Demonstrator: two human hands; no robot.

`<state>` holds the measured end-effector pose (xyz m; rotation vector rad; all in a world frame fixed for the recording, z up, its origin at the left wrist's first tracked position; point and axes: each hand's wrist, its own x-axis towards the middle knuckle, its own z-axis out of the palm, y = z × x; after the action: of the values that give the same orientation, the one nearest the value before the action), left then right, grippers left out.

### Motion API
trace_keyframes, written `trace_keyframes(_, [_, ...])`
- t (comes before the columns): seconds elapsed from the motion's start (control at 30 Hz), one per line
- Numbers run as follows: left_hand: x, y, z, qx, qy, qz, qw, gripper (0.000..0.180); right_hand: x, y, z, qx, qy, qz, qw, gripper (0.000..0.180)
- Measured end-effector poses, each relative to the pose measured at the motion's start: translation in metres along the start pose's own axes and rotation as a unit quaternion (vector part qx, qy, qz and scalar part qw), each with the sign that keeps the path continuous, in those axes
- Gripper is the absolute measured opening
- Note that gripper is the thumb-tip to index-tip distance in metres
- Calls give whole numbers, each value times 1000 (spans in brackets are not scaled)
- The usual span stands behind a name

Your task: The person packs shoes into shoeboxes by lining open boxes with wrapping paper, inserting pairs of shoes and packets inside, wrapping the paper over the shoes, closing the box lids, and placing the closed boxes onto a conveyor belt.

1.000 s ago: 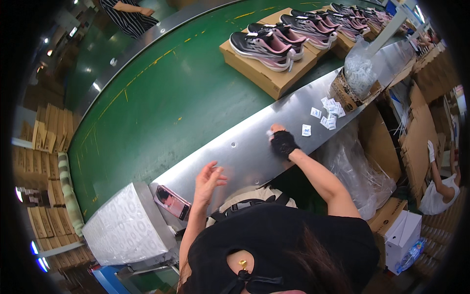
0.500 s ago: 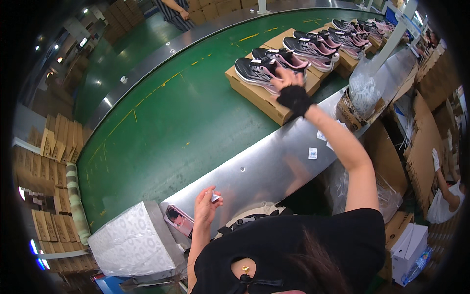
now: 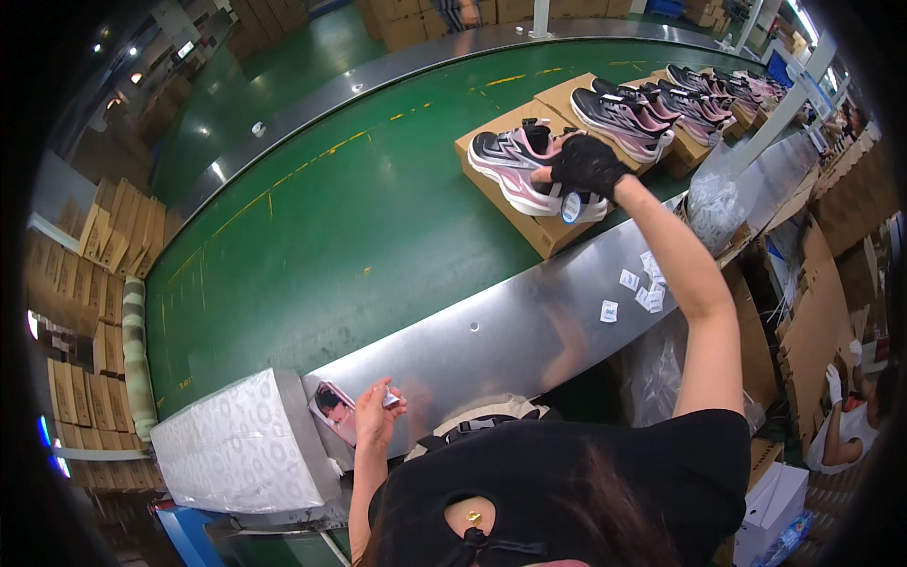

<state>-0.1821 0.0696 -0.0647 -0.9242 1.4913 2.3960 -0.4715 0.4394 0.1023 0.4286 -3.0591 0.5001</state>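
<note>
r hand (image 3: 584,165), in a black fingerless glove (image 3: 591,168), is at the near shoes (image 3: 510,163), over the heel/collar end. r grip: fingers bent, part-closed; glove hides the contact side, so can't tell if it's clamped on a shoe or just resting there. near shoes sit on a flat brown box (image 3: 548,234) on the green belt (image 3: 302,255), box corner by the desk (image 3: 453,340) edge, prob so the pair is raised & w/in arm's reach. oval tag (image 3: 571,208) hangs at the heel end, just below the r hand.

l hand (image 3: 376,416) is up over the desk near the phone (image 3: 333,404), palm turned up. l grip: thumb & fingers pinched on a small white pc (image 3: 389,401), prob held by the fingertips b/c it's tiny & light; print n/a, too small.

loose sachets (image 3: 609,311) lie on the desk below the r forearm, prob spread so singles pick up easy; clear bag (image 3: 714,203) w/ more white bits stands further right.

materials: shoes = black/pink uppers, look like mesh, thick pale wavy soles; box = matte cardboard, sharp edges; desk = smooth brushed metal, shiny, w/ hand/arm reflections; belt = flat green, slight sheen, worn yellow marks; sachets = flat, squarish, papery; glove looks like knit or soft fabric; wrapped stack (image 3: 236,444) at l = blocky, pale ring pattern under crinkly clear film.
</note>
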Motion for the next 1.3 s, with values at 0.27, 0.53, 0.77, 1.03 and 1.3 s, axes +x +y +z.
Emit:
trace_keyframes(0.27, [3, 45, 19, 47, 4, 122, 991, 27, -53, -59, -8, 102, 19, -225, 969, 44])
trace_keyframes(0.53, [52, 85, 79, 184, -13, 318, 930, 24, -118, -115, 110, 12, 1, -571, 821, 44])
trace_keyframes(0.77, [118, 13, 87, 404, -79, 233, 881, 17, -69, -84, 188, 36, -97, -327, 939, 29])
trace_keyframes(1.03, [114, 21, 94, 419, -102, 214, 877, 22, -22, 15, 203, 29, 65, 33, 997, 58])
trace_keyframes(1.3, [84, 77, 159, 338, -54, 407, 847, 27, -49, -94, 99, 40, 212, -191, 958, 37])
